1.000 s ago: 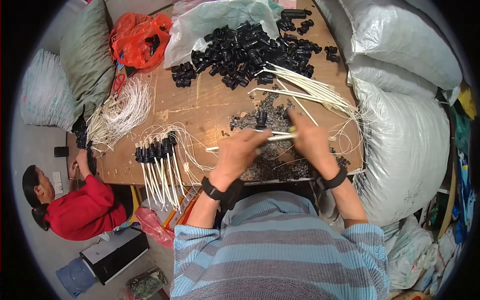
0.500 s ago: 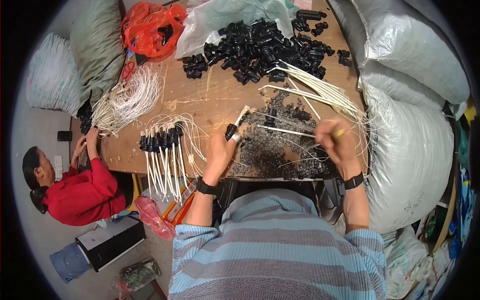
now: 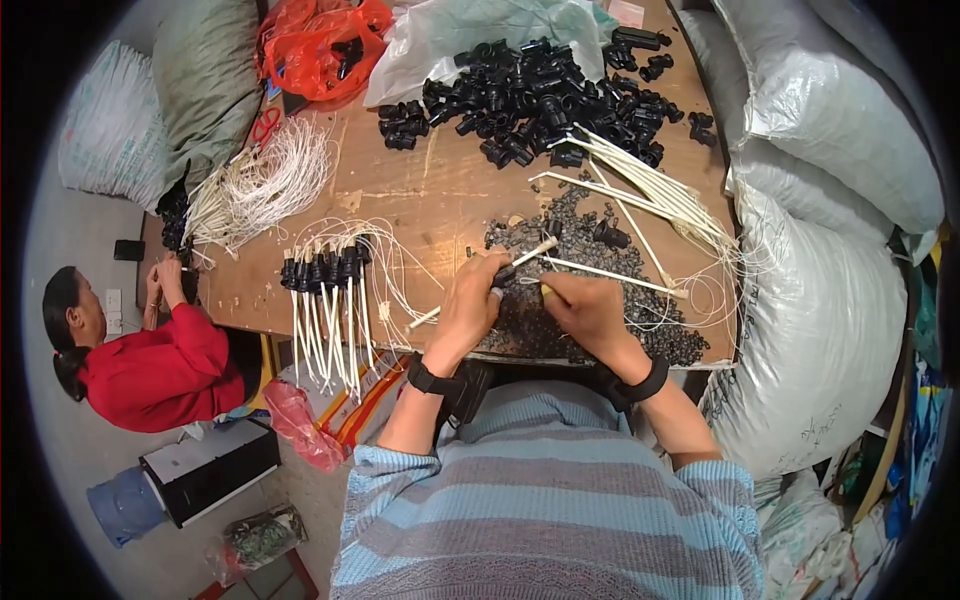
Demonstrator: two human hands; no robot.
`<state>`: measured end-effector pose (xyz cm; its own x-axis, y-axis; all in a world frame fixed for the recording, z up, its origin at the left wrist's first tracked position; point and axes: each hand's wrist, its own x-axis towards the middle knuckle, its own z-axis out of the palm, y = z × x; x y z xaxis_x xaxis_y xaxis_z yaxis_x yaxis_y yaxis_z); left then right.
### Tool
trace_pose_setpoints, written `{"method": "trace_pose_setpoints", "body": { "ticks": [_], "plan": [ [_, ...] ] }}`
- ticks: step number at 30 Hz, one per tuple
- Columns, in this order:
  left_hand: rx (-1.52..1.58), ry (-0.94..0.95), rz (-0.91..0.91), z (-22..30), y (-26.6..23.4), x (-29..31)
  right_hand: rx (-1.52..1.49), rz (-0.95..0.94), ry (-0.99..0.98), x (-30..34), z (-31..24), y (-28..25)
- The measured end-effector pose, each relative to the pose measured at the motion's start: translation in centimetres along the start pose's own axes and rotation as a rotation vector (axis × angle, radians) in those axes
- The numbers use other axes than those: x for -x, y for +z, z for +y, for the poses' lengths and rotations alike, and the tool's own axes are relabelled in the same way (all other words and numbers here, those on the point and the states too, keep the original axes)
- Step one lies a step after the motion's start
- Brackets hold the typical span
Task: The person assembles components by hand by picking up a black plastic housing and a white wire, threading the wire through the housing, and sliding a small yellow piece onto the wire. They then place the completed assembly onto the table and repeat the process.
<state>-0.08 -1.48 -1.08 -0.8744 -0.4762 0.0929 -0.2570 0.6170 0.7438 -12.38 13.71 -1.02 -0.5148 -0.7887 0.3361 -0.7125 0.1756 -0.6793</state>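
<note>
My left hand [image 3: 472, 300] is closed around a black socket fitting [image 3: 506, 272] on a white rod [image 3: 535, 250]. The rod slants through the grip, its other end showing left of the hand. Close by on the right, my right hand [image 3: 590, 312] is closed in a pinch, with something yellow at a fingertip. A thin white cord [image 3: 529, 281] runs into that pinch; its end is hidden by the fingers. Under both hands lies a spread of small dark pieces [image 3: 545, 335]. Another white rod [image 3: 620, 274] rests across them, just beyond my right hand.
Black sockets [image 3: 545, 100] are heaped at the back, with white rods [image 3: 650, 185] at right. Finished-looking rod-and-socket pieces [image 3: 325, 270] line the left front edge. Beyond them lie white cords [image 3: 270, 180]. A person in red [image 3: 165, 370] works at far left. Bulging sacks [image 3: 815, 310] flank the right.
My right hand has moved left and nearer, closing in beside my left hand. My left hand has shifted slightly right, and the rod in it is tilted flatter. The view has shifted a little.
</note>
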Motion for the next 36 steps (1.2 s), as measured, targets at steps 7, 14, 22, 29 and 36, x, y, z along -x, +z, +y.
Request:
{"method": "trace_pose_setpoints", "body": {
  "ticks": [7,14,22,29,36],
  "plan": [
    [-0.043,-0.002,-0.095,0.8,-0.7,0.3,0.084,-0.046,0.013,-0.3,0.0,-0.2],
    [-0.022,0.065,-0.189,1.4,-0.4,0.1,-0.039,-0.099,-0.015,-0.1,0.2,0.3],
    [0.36,-0.11,-0.325,1.6,-0.7,-0.4,-0.083,-0.253,-0.091,0.1,0.4,0.5],
    [0.108,0.119,0.095,1.9,0.0,0.1,0.095,-0.107,-0.118,0.5,-0.3,1.6],
    [0.601,-0.129,0.144,0.3,0.5,0.4,0.047,0.024,-0.126,0.3,-1.0,1.0]
  ]
}}
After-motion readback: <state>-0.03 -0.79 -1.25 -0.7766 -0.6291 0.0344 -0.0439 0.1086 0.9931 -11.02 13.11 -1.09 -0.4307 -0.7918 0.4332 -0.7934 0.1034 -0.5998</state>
